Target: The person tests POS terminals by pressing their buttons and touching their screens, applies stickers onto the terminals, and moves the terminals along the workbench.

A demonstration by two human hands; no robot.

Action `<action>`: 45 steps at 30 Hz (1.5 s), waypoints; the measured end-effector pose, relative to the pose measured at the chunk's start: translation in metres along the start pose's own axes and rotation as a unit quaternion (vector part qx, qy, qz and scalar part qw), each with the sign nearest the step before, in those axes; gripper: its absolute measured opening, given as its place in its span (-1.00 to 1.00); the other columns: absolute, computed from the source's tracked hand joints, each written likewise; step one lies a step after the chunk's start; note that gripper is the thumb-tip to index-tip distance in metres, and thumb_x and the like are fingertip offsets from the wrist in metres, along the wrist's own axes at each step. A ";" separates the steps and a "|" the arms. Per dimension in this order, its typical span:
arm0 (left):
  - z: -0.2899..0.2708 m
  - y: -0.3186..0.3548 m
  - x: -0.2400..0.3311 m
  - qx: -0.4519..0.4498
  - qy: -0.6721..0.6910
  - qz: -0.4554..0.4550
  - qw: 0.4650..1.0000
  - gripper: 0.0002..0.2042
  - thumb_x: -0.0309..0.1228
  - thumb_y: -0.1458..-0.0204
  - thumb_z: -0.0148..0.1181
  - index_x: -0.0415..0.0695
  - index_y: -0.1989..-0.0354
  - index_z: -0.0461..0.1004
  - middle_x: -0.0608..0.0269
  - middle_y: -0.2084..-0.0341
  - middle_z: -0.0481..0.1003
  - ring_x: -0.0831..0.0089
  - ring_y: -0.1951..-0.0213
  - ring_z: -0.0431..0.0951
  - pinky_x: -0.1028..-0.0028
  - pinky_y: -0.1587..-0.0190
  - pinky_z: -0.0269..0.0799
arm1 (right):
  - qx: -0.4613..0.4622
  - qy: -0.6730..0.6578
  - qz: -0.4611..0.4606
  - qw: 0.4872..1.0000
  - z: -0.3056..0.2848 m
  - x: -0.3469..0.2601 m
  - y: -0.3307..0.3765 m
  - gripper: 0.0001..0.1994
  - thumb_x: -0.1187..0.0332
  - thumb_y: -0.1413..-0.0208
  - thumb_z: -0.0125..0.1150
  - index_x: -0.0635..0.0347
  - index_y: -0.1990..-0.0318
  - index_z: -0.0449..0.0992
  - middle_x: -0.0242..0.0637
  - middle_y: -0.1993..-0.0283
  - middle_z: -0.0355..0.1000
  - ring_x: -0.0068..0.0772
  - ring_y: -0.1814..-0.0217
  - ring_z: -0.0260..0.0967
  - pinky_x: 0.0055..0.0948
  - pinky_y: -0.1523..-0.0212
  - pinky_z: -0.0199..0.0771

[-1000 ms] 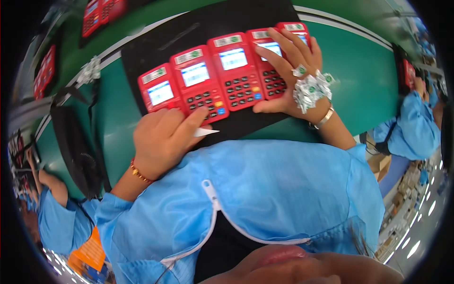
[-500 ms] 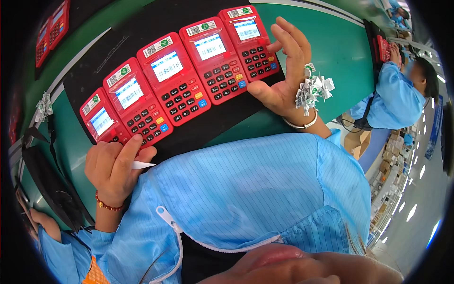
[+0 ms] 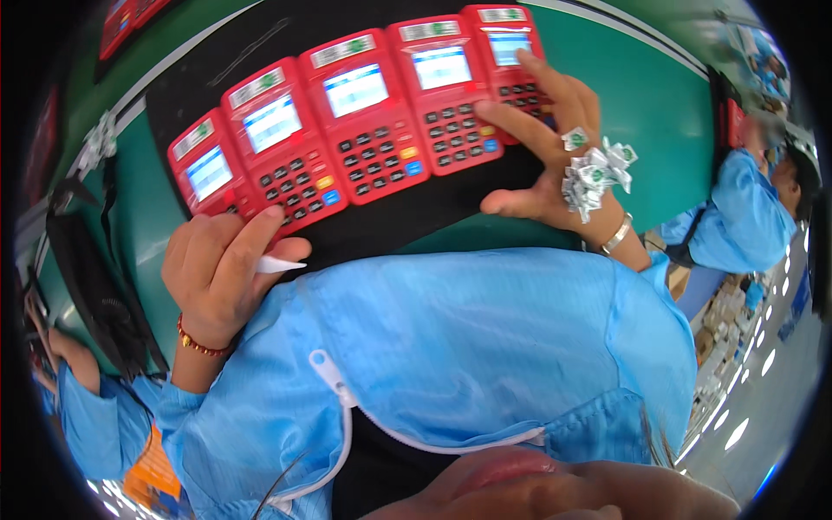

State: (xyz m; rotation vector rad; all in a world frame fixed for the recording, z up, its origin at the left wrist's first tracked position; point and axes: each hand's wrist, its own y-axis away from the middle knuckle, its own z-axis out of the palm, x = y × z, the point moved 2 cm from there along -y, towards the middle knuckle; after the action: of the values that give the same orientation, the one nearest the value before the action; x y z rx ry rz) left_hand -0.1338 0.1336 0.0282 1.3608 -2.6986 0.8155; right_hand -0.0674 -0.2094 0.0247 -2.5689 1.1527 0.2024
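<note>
Five-key-column guesses aside, several red payment terminals [image 3: 360, 130] with lit screens and black keypads lie in a slanting row on a black mat [image 3: 407, 217]. My left hand [image 3: 208, 273] is closed around a white pointed piece [image 3: 282, 265] whose exact kind I cannot tell. Its index finger rests at the lower keys of the second terminal from the left [image 3: 273, 126]. My right hand [image 3: 555, 173] is open, fingers spread over the two rightmost terminals. One fingertip is at the screen of the rightmost terminal [image 3: 511, 49]. A clump of small paper labels [image 3: 598, 178] clings to the back of this hand.
The mat lies on a green table [image 3: 667, 113]. A black strap-like bag [image 3: 95, 269] is at the left, near another clump of labels [image 3: 100, 143]. A co-worker in blue [image 3: 737, 208] sits at the right; another person's arm [image 3: 78, 360] shows at lower left.
My right hand has swung in from beside the row to over the two rightmost terminals. The view has shifted, so the row sits further right and higher. My left hand keeps the white piece.
</note>
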 end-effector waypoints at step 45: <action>-0.004 -0.032 0.040 -0.176 -0.019 -0.171 0.969 -0.57 -0.42 -0.08 0.14 -0.15 -0.18 0.42 0.11 0.30 0.35 0.40 0.49 0.56 0.41 0.55 0.50 | 0.008 0.124 -0.092 0.988 0.024 0.032 0.001 -0.35 -0.30 -0.27 -0.08 -0.11 -0.34 0.32 0.09 -0.54 0.00 0.19 -0.39 0.22 0.05 -0.23 0.34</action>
State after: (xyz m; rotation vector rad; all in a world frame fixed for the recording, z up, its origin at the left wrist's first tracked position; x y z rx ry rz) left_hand -0.1357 0.0901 0.0555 1.6836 -2.3710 0.2700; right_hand -0.0468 -0.2242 -0.0067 -2.7243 0.9800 -0.1732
